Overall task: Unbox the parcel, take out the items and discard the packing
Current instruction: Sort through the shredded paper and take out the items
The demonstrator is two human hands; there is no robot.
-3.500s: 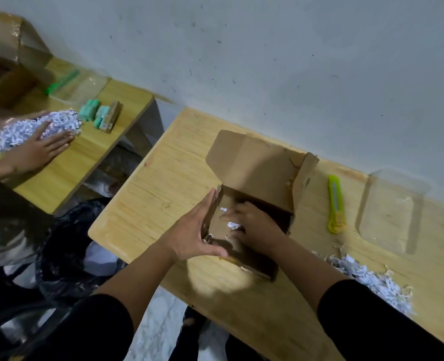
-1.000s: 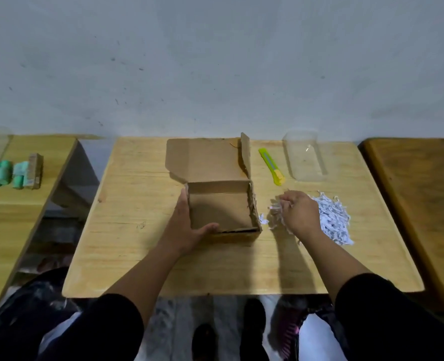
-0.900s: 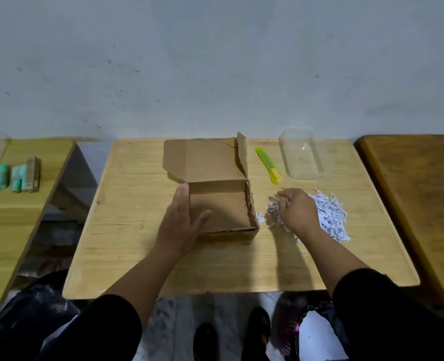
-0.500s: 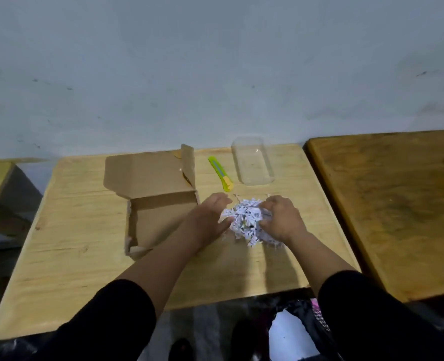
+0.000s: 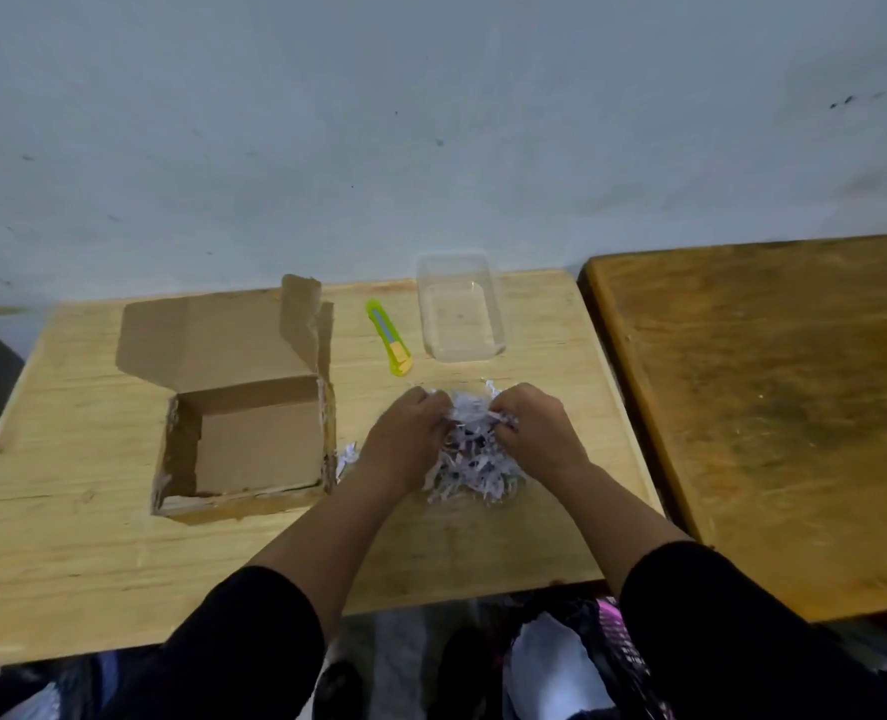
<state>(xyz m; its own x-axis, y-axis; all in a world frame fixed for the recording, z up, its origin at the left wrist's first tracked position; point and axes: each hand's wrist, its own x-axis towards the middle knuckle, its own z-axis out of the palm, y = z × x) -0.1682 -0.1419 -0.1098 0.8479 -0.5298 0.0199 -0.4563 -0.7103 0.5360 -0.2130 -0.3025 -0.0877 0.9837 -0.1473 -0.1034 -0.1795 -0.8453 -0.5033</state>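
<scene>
An open brown cardboard box (image 5: 254, 444) lies on the light wooden table (image 5: 67, 537), its lid folded back towards the wall and its inside bare. To its right sits a heap of white shredded paper (image 5: 475, 459). My left hand (image 5: 410, 433) and my right hand (image 5: 532, 433) press in on the heap from both sides, fingers curled into the shreds. A few loose shreds (image 5: 348, 454) lie beside the box's right wall.
A yellow-green utility knife (image 5: 390, 337) and a clear plastic container (image 5: 459, 309) lie near the wall behind the heap. A darker wooden table (image 5: 768, 407) adjoins on the right. Bags sit on the floor under the table's front edge (image 5: 550, 662).
My left hand left the box and joined the right hand at the shredded paper. Both hands have bunched the spread shreds into a tighter heap. The view swung right.
</scene>
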